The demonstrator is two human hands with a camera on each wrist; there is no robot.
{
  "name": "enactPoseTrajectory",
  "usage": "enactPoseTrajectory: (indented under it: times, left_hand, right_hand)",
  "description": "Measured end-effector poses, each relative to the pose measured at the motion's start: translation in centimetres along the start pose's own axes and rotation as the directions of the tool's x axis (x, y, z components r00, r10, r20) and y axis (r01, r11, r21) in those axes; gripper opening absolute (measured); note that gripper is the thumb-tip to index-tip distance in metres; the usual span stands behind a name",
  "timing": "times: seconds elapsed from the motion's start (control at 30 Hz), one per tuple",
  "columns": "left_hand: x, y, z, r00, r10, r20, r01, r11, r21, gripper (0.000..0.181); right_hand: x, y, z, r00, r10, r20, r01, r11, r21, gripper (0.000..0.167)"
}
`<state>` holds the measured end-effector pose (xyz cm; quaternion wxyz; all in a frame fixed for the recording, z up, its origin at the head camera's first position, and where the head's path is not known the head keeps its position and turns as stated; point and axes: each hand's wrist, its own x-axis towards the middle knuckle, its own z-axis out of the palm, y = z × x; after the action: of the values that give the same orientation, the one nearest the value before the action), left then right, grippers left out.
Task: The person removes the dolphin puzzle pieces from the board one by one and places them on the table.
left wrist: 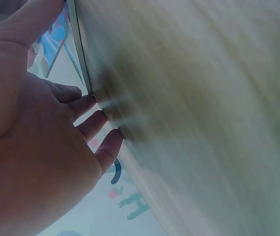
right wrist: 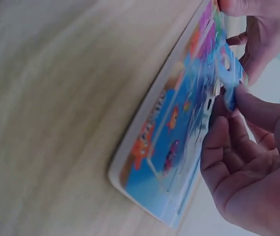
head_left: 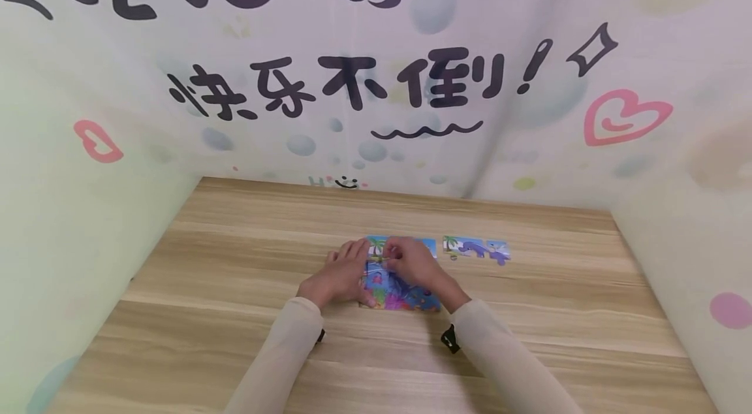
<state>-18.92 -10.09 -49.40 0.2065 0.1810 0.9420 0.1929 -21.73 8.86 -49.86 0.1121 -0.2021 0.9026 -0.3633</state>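
Observation:
A jigsaw puzzle board (head_left: 405,300) with a bright undersea picture lies on the wooden table. My right hand (head_left: 411,264) is over its upper middle, pinching a blue puzzle piece (right wrist: 227,73) between thumb and fingers. That piece stands tilted up from the board in the right wrist view. At the board's left edge rests my left hand (head_left: 343,273), its thumb by the lower left and its fingers spread, fingertips touching the table in the left wrist view. The right hand hides part of the board's middle.
Right of the board lie loose puzzle pieces (head_left: 464,245) with a palm tree and a purple animal, joined or close together, and another piece (head_left: 499,252) beside them. A printed cloth (head_left: 352,146) hangs behind the table (head_left: 235,244). Small black objects (head_left: 450,339) show near both sleeves.

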Motion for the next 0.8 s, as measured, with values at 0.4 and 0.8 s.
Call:
enactPoseTrajectory:
  times: [0.4, 0.8]
  left_hand:
    - [0.0, 0.1, 0.1, 1.0, -0.021, 0.012, 0.021, 1.0, -0.006, 0.118]
    - [-0.1, 0.2, 0.0, 1.0, -0.02, 0.009, 0.02, 1.0, -0.012, 0.117]
  right_hand:
    - [0.0, 0.5, 0.1, 0.994, 0.096, -0.049, -0.086, 0.98, 0.181, 0.004]
    - [-2.0, 3.7, -3.5, 0.975, 0.202, -0.098, -0.174, 0.956, 0.235, 0.009]
